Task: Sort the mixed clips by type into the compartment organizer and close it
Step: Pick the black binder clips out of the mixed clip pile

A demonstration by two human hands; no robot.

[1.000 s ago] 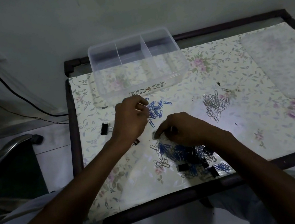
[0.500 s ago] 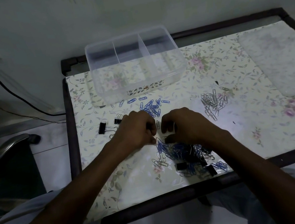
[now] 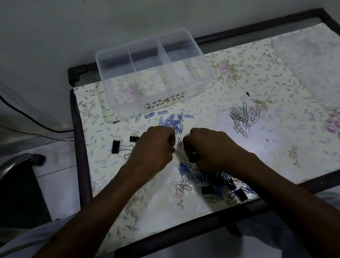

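A clear three-compartment organizer point(image 3: 160, 101) stands open at the table's back left, its compartments empty. In front of it lies a group of blue paper clips point(image 3: 172, 120), with silver paper clips point(image 3: 243, 116) to the right and black binder clips point(image 3: 115, 146) to the left. A mixed pile point(image 3: 209, 180) of blue, silver and black clips sits near the front edge. My left hand point(image 3: 156, 149) and right hand point(image 3: 210, 146) meet just above that pile, fingers curled. The left pinches a thin clip at its fingertips. The right pinches something small from the pile's top; its type is hidden.
The table point(image 3: 281, 155) has a floral cover and a dark frame. The frosted lid point(image 3: 323, 67) lies at the back right. A black cable point(image 3: 14, 107) and a chair arm point(image 3: 3, 172) are off the left side.
My left hand came back from the blue clip group toward me and now meets the right hand over the mixed pile. The right hand shifted slightly forward.
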